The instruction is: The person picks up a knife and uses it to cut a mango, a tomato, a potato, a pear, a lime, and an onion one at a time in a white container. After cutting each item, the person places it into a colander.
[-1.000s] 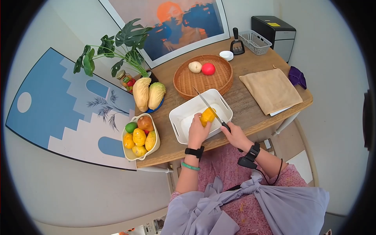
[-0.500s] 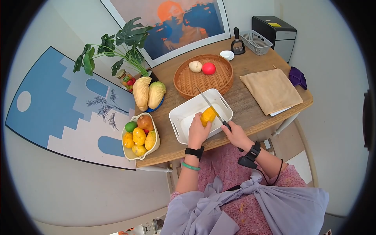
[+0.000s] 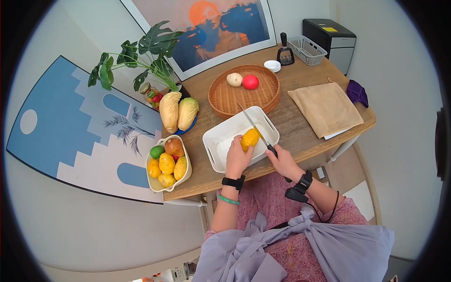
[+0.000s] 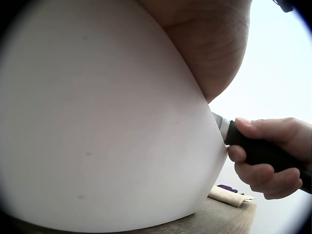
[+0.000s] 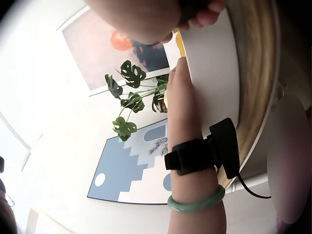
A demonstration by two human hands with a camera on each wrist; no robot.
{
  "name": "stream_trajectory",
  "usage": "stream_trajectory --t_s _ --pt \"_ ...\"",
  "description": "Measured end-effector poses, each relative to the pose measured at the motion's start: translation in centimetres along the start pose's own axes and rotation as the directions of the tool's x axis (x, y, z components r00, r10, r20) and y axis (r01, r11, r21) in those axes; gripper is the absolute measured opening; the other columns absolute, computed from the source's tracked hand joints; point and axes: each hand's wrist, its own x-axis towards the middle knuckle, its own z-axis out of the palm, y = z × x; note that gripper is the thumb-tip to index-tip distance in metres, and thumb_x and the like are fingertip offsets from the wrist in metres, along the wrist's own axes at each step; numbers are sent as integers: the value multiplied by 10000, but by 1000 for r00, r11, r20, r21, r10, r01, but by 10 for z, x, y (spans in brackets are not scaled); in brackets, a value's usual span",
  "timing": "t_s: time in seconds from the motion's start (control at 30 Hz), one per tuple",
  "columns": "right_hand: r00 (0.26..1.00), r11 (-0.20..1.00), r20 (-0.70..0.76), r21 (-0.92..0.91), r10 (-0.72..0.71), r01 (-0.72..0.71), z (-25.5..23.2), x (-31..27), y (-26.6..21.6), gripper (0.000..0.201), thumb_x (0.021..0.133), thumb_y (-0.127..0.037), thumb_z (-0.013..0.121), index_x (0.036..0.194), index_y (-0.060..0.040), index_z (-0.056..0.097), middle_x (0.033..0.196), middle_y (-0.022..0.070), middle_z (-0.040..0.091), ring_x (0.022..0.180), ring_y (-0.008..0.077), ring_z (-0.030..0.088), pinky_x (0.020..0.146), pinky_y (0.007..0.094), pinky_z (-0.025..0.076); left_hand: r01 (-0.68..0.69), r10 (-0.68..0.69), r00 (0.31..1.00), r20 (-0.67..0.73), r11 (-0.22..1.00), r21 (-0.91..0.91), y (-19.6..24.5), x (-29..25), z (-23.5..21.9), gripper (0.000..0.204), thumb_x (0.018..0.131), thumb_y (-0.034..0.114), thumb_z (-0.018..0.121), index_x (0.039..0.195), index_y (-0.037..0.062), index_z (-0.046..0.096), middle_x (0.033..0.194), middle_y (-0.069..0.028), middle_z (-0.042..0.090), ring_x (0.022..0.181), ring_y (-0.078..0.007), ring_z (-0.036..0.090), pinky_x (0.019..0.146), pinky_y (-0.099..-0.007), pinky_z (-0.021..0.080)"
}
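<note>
Over the white basin [image 3: 216, 153], my left hand [image 3: 237, 158] grips a yellow fruit [image 3: 250, 139]. My right hand [image 3: 283, 164] holds a knife [image 3: 256, 127] by its black handle, with the blade lying along the fruit's right side and its tip pointing toward the wicker tray. How deep the blade sits in the fruit I cannot tell. In the left wrist view the basin's outer wall [image 4: 112, 122] hides the fruit, and the right hand [image 4: 273, 158] is curled round the handle. A sliver of yellow fruit [image 5: 180, 45] shows past the left hand [image 5: 183, 97] in the right wrist view.
Behind the basin, a wicker tray [image 3: 225, 105] holds a pale round item and a red one. A fruit basket [image 3: 188, 175] and cabbages [image 3: 188, 114] are at the left. At the right lie a beige cloth [image 3: 325, 108] and a purple cloth [image 3: 357, 93].
The knife has tilted slightly, its tip shifting a little right. Both hands keep nearly the same place and grip.
</note>
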Motion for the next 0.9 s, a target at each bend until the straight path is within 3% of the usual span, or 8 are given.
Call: stream_trajectory --t_s 0.17,0.3,0.4,0.47,0.57,0.77,0.9 --pt "996 999 90 -34 -6 9 -4 -3 -12 392 963 -323 532 872 57 508 773 305 600 778 486 588 665 495 459 -13 13 999 -38 1000 -17 -2 0 2 476 829 218 628 1209 -14 459 1084 -278 585 995 -437 576 849 -464 480" --pt "996 999 91 -38 -20 24 -1 -2 -11 393 964 -325 530 872 57 508 768 305 600 777 488 586 665 497 459 -30 29 998 -51 999 -14 -3 0 1 476 828 215 630 1209 -15 461 1090 -278 582 998 -436 575 850 -464 480" --pt "999 999 12 26 -42 42 -2 -4 -12 390 965 -322 531 870 56 505 760 302 598 774 488 586 660 500 456 -35 34 998 -50 999 -16 -1 -1 2 480 827 214 634 1211 -16 460 1094 -278 581 999 -435 575 850 -464 480" --pt "995 997 104 -78 -10 18 -3 1 -7 385 964 -318 533 866 53 501 759 300 598 769 484 587 654 500 454 -29 29 998 -47 1000 -5 -1 0 1 481 826 213 636 1210 -17 462 1093 -276 582 999 -435 575 850 -463 480" --pt "996 1000 85 -18 -24 25 -2 -1 -8 384 964 -316 535 861 52 499 752 299 597 757 481 587 646 499 452 -34 33 998 -59 999 -16 -1 -1 1 480 825 212 637 1210 -17 464 1093 -275 582 998 -434 576 848 -464 481" --pt "990 997 137 -74 -16 26 -2 0 -9 390 963 -322 535 865 54 502 738 297 596 740 480 586 640 498 451 -41 40 997 -65 999 -4 -3 0 3 469 822 208 638 1198 -16 469 1086 -272 585 994 -435 577 842 -466 483" --pt "997 999 63 -20 -42 43 1 -2 -7 386 963 -320 535 872 53 507 745 298 597 746 481 587 644 497 453 -32 31 997 -68 999 -13 -3 -1 3 466 820 208 637 1193 -16 471 1082 -271 585 984 -437 580 837 -464 485"
